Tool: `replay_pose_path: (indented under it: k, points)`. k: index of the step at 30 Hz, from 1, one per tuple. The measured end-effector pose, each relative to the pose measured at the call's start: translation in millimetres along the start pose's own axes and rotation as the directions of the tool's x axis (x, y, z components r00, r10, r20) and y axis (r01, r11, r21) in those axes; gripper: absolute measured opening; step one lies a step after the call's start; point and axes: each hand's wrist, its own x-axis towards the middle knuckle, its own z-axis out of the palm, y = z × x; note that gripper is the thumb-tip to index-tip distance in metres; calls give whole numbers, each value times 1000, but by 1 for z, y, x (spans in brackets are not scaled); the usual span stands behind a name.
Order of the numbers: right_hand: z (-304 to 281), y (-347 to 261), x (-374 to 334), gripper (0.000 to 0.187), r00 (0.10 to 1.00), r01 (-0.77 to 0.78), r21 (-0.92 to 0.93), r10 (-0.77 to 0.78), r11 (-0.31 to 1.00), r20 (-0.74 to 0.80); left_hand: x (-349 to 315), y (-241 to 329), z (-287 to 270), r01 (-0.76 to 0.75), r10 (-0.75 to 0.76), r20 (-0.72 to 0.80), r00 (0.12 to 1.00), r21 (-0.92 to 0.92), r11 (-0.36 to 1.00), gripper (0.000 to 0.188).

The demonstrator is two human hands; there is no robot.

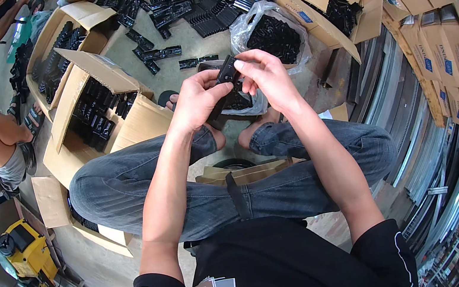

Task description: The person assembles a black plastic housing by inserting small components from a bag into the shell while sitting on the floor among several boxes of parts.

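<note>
Open brown cartons [91, 99] left, blue-labelled cartons [436, 44] stacked right

Matt black plastic part [226, 79] held over a glossy, crinkled clear plastic bag [266, 32]; open boxes [116, 110] of plain brown corrugated cardboard; rough grey concrete floor [184, 45]; faded blue denim jeans [111, 189]; shiny metal rails [426, 136].

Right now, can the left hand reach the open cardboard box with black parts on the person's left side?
Probably yes. The left hand holds a black part together with the right hand, and the box stands open close beside the left knee, nothing between.
</note>
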Motion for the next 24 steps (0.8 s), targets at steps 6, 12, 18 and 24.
replay_pose_path:
  k: [6,12,18,24]
  points:
    - [-8,35,26,38,999,-40,115,40,993,0,4,-9,-12,31,-28,18,999,-262,964,40]
    - [-36,153,25,18,996,38,-921,54,389,64,4,-9,-6,44,-29,77,997,-202,978,41]
    - [-20,155,28,19,967,-23,-973,253,229,37,-3,1,3,10,-1,61,998,-139,990,37]
    - [-15,152,31,23,964,5,-985,260,172,50,-1,-5,0,6,-6,42,999,14,1000,38]
